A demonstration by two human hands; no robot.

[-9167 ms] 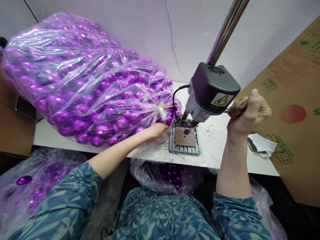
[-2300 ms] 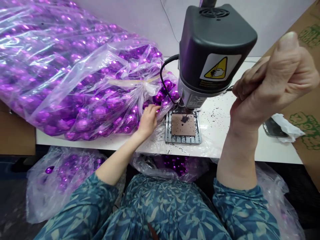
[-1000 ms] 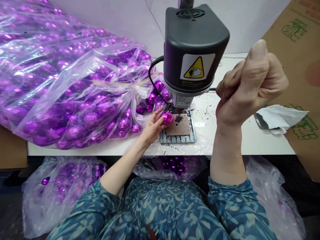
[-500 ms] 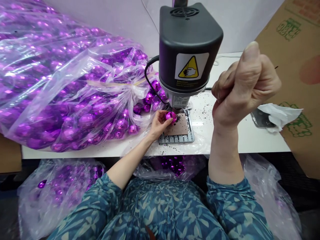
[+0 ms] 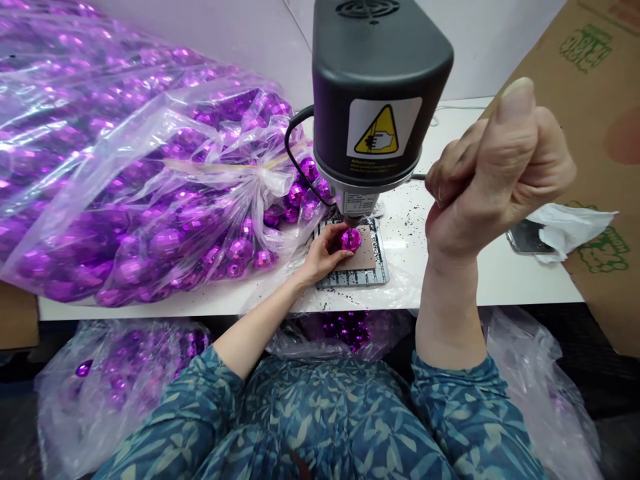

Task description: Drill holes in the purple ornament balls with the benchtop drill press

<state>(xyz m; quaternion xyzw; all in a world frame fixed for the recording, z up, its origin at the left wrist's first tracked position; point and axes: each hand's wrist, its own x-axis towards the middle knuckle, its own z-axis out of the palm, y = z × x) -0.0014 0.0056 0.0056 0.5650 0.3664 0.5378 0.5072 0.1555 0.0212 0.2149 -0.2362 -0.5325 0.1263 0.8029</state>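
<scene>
My left hand (image 5: 324, 255) curls its thumb and fingers around a shiny purple faceted ball (image 5: 351, 240) with a dark slit or mark on its top. The ball sits on a brown board (image 5: 367, 257) over a grey slotted base plate (image 5: 385, 270). Right above it is the lower end of a black drill press (image 5: 383, 73) bearing a yellow warning label; the tool tip is hard to make out. On the right, my right hand (image 5: 495, 173) is raised in a fist around the press's lever, whose dark rod shows only between the machine and my fingers.
A big clear bag (image 5: 125, 167) of purple balls fills the left side. Dark chips lie scattered over the white table (image 5: 525, 287). At the right are a phone (image 5: 525, 237), a crumpled tissue (image 5: 575, 227) and a cardboard box (image 5: 600, 133). More plastic bags (image 5: 120, 380) hang below the table edge.
My left hand has shifted the ball slightly right and down under the press, with its fingers spread wider around it. The press head looks higher and larger, and my right fist has moved slightly right.
</scene>
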